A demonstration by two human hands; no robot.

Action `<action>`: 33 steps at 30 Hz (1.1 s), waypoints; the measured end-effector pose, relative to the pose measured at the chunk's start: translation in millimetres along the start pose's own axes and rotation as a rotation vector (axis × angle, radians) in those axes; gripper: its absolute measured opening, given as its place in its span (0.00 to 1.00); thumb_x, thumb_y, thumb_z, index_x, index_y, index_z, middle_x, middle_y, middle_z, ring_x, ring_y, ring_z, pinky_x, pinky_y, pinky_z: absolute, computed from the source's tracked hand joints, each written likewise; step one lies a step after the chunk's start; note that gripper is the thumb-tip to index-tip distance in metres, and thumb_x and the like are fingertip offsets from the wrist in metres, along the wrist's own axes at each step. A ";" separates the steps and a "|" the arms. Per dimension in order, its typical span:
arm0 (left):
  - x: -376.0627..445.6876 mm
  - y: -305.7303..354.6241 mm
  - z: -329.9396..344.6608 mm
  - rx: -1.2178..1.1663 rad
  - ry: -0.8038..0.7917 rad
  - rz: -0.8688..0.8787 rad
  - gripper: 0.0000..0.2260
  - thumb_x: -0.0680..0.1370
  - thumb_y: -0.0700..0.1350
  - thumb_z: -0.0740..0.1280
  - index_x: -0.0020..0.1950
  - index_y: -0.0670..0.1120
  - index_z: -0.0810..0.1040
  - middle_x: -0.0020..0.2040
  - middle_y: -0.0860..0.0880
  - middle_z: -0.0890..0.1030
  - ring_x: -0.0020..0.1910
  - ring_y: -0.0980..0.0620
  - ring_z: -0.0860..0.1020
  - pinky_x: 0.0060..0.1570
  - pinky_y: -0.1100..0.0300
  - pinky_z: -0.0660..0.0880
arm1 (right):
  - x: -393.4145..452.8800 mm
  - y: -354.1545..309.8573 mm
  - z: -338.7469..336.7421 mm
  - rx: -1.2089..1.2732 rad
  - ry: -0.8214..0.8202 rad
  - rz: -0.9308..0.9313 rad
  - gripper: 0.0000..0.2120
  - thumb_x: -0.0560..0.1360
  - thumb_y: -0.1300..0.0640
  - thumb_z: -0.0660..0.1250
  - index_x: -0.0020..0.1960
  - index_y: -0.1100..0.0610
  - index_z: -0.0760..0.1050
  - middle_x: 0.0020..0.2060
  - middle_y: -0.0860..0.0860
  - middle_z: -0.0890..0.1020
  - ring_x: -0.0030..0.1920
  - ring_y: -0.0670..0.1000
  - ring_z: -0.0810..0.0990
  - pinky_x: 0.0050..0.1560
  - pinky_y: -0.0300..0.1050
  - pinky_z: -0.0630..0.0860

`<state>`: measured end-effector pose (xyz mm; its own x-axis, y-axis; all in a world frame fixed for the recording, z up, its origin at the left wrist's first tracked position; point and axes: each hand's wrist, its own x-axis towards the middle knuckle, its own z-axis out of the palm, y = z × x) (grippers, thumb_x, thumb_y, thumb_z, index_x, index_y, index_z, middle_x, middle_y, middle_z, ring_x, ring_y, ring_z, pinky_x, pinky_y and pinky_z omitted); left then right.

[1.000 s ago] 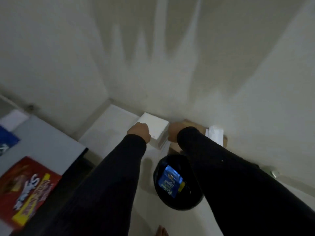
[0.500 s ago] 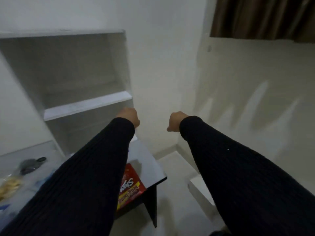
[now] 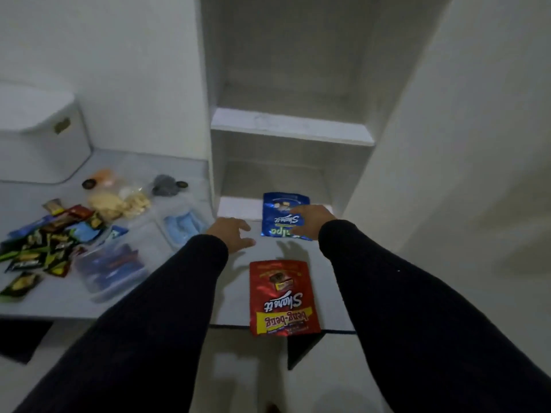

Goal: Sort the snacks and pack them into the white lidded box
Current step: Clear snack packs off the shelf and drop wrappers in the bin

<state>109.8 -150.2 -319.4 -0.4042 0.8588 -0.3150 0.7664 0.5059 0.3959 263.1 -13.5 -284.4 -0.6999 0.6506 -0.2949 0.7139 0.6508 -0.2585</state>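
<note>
The white lidded box (image 3: 41,138) stands shut at the table's far left corner. A blue snack pouch (image 3: 280,210) lies at the table's back right, and my right hand (image 3: 311,220) rests on it with fingers spread. My left hand (image 3: 231,236) hovers just left of the pouch, fingers apart and holding nothing. A red snack pouch (image 3: 283,299) lies nearer me, its lower end over the table's front edge. A heap of small dark sachets (image 3: 44,248) sits at the left.
On the grey table (image 3: 232,293) lie clear bags: biscuits (image 3: 119,202), blue items (image 3: 183,225), more wrappers (image 3: 110,269), and a grey bag (image 3: 167,184). A white wall niche with a shelf (image 3: 292,129) rises behind the blue pouch. Floor lies below the front edge.
The view swung from a floor corner up to the table. Both hands went from fists to spread fingers, and the right hand came down onto the blue pouch.
</note>
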 end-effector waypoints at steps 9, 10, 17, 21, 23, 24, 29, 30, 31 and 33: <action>50.4 -22.1 105.2 -0.186 -0.104 -0.016 0.36 0.67 0.57 0.76 0.72 0.54 0.68 0.70 0.51 0.71 0.69 0.50 0.68 0.65 0.61 0.61 | 123.5 32.9 79.6 -0.082 -0.086 -0.185 0.37 0.72 0.46 0.71 0.75 0.44 0.58 0.76 0.54 0.58 0.76 0.56 0.55 0.75 0.56 0.55; 55.5 -24.6 117.1 -0.132 -0.079 -0.008 0.37 0.66 0.60 0.74 0.72 0.57 0.66 0.70 0.52 0.71 0.69 0.49 0.66 0.67 0.56 0.61 | 133.6 38.2 87.3 -0.100 -0.082 -0.199 0.38 0.71 0.44 0.71 0.76 0.43 0.56 0.77 0.54 0.55 0.77 0.56 0.52 0.76 0.57 0.53; 84.5 -38.5 152.2 -0.161 0.141 -0.054 0.35 0.69 0.62 0.70 0.73 0.61 0.61 0.67 0.54 0.72 0.66 0.51 0.64 0.64 0.50 0.61 | 177.4 60.3 128.5 -0.089 0.029 -0.185 0.40 0.70 0.34 0.65 0.75 0.37 0.47 0.78 0.51 0.44 0.77 0.58 0.41 0.73 0.67 0.43; 97.7 -33.9 153.5 -0.204 0.226 -0.069 0.34 0.71 0.60 0.70 0.74 0.61 0.60 0.65 0.50 0.73 0.65 0.48 0.66 0.64 0.52 0.62 | 187.3 61.8 140.0 -0.026 0.082 -0.157 0.36 0.72 0.33 0.62 0.75 0.35 0.49 0.77 0.51 0.50 0.77 0.59 0.46 0.71 0.69 0.42; 100.4 -31.8 154.9 -0.189 0.264 -0.062 0.31 0.72 0.59 0.69 0.73 0.61 0.61 0.62 0.50 0.74 0.63 0.48 0.67 0.61 0.56 0.63 | 189.5 61.4 140.3 -0.043 0.126 -0.174 0.32 0.74 0.37 0.61 0.74 0.34 0.52 0.76 0.52 0.55 0.75 0.58 0.50 0.71 0.69 0.43; 101.0 -31.2 155.7 -0.197 0.277 -0.061 0.29 0.73 0.58 0.68 0.73 0.62 0.63 0.60 0.49 0.74 0.61 0.49 0.68 0.59 0.58 0.63 | 190.5 62.2 140.1 -0.071 0.150 -0.195 0.29 0.76 0.40 0.61 0.74 0.35 0.53 0.75 0.51 0.58 0.75 0.58 0.53 0.71 0.69 0.45; 102.7 -34.8 146.7 -0.436 0.272 -0.096 0.20 0.75 0.48 0.69 0.67 0.59 0.73 0.55 0.51 0.69 0.54 0.54 0.70 0.50 0.72 0.68 | 195.3 67.3 128.6 -0.063 0.274 -0.390 0.30 0.77 0.56 0.61 0.74 0.38 0.55 0.63 0.52 0.73 0.62 0.55 0.70 0.62 0.54 0.67; 102.8 -35.1 142.0 -0.468 0.281 -0.098 0.19 0.75 0.48 0.69 0.65 0.58 0.75 0.54 0.52 0.70 0.53 0.55 0.71 0.50 0.73 0.69 | 195.4 66.2 124.9 -0.042 0.278 -0.429 0.31 0.78 0.58 0.61 0.75 0.39 0.55 0.60 0.53 0.75 0.58 0.55 0.73 0.56 0.51 0.72; 102.4 -33.2 136.0 -0.476 0.295 -0.089 0.17 0.75 0.47 0.69 0.64 0.57 0.76 0.53 0.52 0.72 0.52 0.56 0.72 0.52 0.71 0.70 | 194.4 63.9 119.5 -0.039 0.285 -0.460 0.31 0.79 0.59 0.60 0.75 0.39 0.54 0.57 0.54 0.76 0.54 0.55 0.75 0.50 0.50 0.75; 100.0 -28.1 124.7 -0.505 0.317 -0.062 0.15 0.76 0.46 0.69 0.62 0.53 0.79 0.52 0.51 0.78 0.50 0.57 0.75 0.53 0.70 0.71 | 189.7 57.7 108.7 -0.067 0.287 -0.494 0.32 0.80 0.61 0.58 0.76 0.39 0.50 0.54 0.54 0.76 0.49 0.55 0.78 0.44 0.49 0.78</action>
<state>110.1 -88.6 -469.6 -0.6297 0.7692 -0.1085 0.4356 0.4653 0.7706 174.1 104.9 -455.3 -0.9350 0.3372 0.1098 0.3042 0.9218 -0.2403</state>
